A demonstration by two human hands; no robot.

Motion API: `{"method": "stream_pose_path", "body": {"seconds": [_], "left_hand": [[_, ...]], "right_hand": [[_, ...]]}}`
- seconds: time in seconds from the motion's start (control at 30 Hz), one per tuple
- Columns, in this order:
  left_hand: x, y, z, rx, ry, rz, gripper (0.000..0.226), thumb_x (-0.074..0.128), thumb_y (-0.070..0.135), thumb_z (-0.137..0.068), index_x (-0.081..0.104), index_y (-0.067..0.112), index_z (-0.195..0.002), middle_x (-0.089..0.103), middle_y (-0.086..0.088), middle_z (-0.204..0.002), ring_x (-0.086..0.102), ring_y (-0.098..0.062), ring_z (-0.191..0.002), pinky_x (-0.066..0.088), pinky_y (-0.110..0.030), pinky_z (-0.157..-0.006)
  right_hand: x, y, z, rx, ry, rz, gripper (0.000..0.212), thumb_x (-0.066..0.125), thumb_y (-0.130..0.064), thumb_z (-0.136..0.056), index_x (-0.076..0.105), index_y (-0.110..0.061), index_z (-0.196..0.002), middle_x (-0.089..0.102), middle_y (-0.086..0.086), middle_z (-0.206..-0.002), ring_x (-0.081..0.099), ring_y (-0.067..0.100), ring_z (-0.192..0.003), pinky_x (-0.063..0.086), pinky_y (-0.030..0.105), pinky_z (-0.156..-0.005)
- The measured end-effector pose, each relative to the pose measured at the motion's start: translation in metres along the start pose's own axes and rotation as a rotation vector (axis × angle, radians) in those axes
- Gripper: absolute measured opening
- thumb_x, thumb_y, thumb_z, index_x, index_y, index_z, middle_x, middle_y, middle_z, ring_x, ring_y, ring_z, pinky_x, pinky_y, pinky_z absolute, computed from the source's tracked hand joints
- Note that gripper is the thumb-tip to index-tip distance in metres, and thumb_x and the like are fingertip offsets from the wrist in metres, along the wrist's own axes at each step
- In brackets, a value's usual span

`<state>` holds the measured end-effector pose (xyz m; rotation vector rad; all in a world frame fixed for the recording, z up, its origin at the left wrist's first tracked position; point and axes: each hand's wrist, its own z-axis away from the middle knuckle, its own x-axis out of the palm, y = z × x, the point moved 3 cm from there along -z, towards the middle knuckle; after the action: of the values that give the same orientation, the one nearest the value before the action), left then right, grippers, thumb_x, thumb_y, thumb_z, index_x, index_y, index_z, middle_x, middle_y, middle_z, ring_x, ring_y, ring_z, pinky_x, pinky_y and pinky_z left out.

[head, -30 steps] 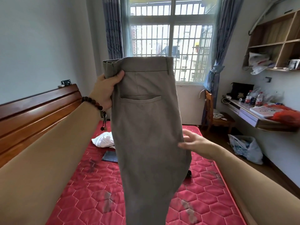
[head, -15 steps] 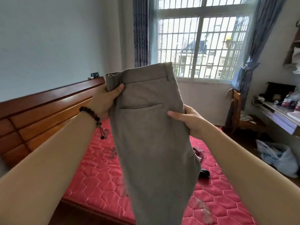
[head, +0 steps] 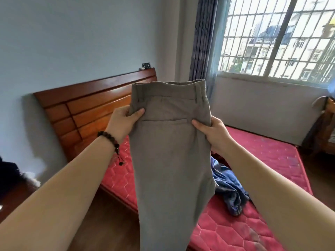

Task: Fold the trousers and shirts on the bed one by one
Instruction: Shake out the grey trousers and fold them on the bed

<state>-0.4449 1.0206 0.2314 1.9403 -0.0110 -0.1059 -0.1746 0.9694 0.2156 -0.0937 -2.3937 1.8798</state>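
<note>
Grey-brown trousers (head: 168,160) hang upright in front of me, waistband on top and a back pocket facing me, the legs dropping out of the bottom of the view. My left hand (head: 125,124), with a dark bead bracelet on its wrist, pinches the left edge just under the waistband. My right hand (head: 210,131) grips the right edge at pocket height. Behind the trousers lies the bed with its red quilted mattress (head: 262,156). A crumpled blue garment (head: 228,187) lies on the mattress, partly hidden by the trousers.
A wooden headboard (head: 87,113) stands against the pale wall at the left. A barred window (head: 279,37) with a blue curtain (head: 203,38) fills the upper right. Brown wooden floor (head: 101,223) shows beside the bed. A wooden chair (head: 328,122) is at the right edge.
My right hand has taken hold of the trousers' right edge. My left hand has slid a little lower on the left edge. The view has swung to the left and lower.
</note>
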Motion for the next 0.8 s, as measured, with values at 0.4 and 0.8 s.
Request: {"method": "stream_pose_path", "body": {"seconds": [0.4, 0.8], "left_hand": [[-0.020, -0.148, -0.063, 0.169, 0.485, -0.714, 0.020, 0.047, 0.032, -0.098, 0.041, 0.018, -0.085, 0.038, 0.017, -0.059, 0.030, 0.000, -0.048, 0.017, -0.021, -0.045], [-0.078, -0.424, -0.353, 0.075, 0.412, -0.787, 0.031, 0.046, 0.036, -0.098, 0.046, 0.006, -0.090, 0.050, -0.005, -0.059, 0.043, -0.024, -0.050, 0.023, -0.030, -0.049]], "right_hand": [[0.060, 0.139, -0.118, -0.255, 0.204, 0.540, 0.031, 0.061, -0.037, -0.090, 0.052, -0.020, -0.114, 0.067, 0.004, -0.095, 0.059, 0.027, -0.089, 0.049, 0.037, -0.077], [0.142, 0.354, -0.412, -0.138, 0.366, 0.800, 0.034, 0.060, -0.038, -0.092, 0.046, -0.007, -0.090, 0.038, -0.018, -0.059, 0.039, 0.021, -0.059, 0.018, 0.030, -0.053]]}}
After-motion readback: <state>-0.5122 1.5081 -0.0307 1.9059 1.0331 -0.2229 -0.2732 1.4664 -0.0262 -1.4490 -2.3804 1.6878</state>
